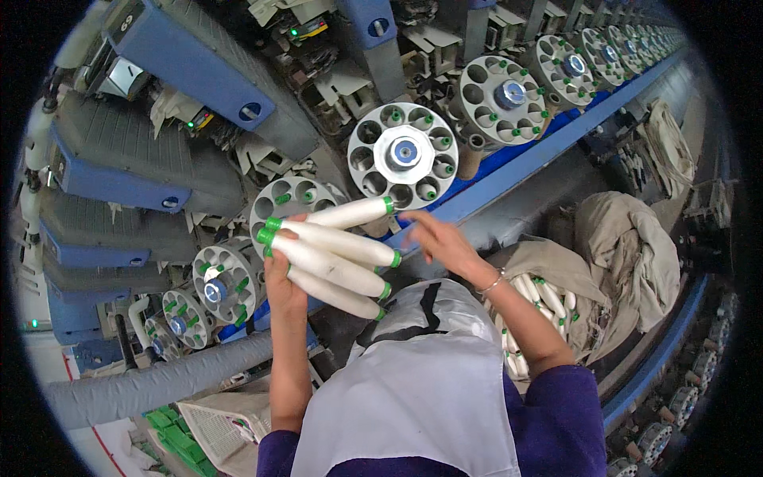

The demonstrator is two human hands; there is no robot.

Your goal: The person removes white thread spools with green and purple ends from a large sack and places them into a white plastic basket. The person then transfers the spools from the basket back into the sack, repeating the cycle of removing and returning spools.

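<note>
My left hand (281,280) is closed around the green-ended bases of several white yarn bobbins (330,266). They fan out to the right, their green tips pointing toward my right hand (439,245). That hand is beside the tips, its fingers apart and slightly blurred, with nothing visible in it. Just beyond the bobbins stands a round white bobbin magazine (378,165) with a ring of pockets around a shiny hub. Green bobbin tips show in several of its pockets, while others look dark. Another magazine (271,197) is partly hidden behind the held bobbins.
More magazines (502,102) line the blue-and-grey winding machine (191,67) on both sides. A blue rail (477,195) runs along its front. At right, a cloth sack (588,274) holds white bobbins. A grey hose (167,370) and green pieces (181,441) are at lower left.
</note>
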